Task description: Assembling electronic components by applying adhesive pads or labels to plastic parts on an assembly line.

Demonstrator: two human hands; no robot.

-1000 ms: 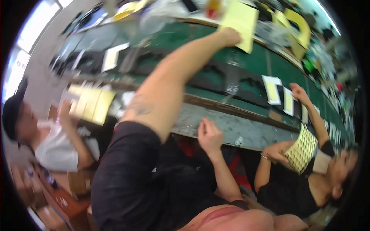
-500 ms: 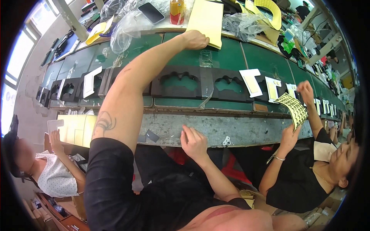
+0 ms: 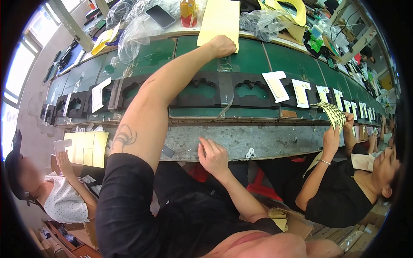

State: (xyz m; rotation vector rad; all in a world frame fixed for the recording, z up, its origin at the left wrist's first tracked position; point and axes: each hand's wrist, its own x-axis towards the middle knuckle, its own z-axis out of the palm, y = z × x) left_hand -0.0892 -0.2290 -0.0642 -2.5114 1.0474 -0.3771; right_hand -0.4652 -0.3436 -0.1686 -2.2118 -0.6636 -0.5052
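Note:
My left hand (image 3: pixel 223 46) reaches far across to a stack of yellow sheets (image 3: pixel 220 19). Its fingers are closed at the near right corner of the sheets; the fingertips are partly hidden. My right hand (image 3: pixel 214 155) hovers near the front edge of the grey metal ledge (image 3: pixel 193 133), fingers loosely bent and apart, with nothing visible in it. Between the two hands runs a row of black foam trays with shaped cut-outs (image 3: pixel 204 91) on a green conveyor belt (image 3: pixel 189 47). A white-and-yellow cut piece (image 3: pixel 275 86) rests on the row to the right.
At right, a co-worker holds a yellow sheet of black shapes (image 3: pixel 333 115); at left, another person sits near a yellow panel (image 3: pixel 88 148). A phone (image 3: pixel 160 16), a drink bottle (image 3: pixel 188 13) and plastic wrap (image 3: pixel 133 41) lie along the far shelf. A small white piece (image 3: pixel 250 152) is on the ledge.
The view has shifted slightly. My left hand stays at the yellow sheets, and my right hand has barely moved. The co-worker's patterned sheet has tilted, and their far hand has come down to it.

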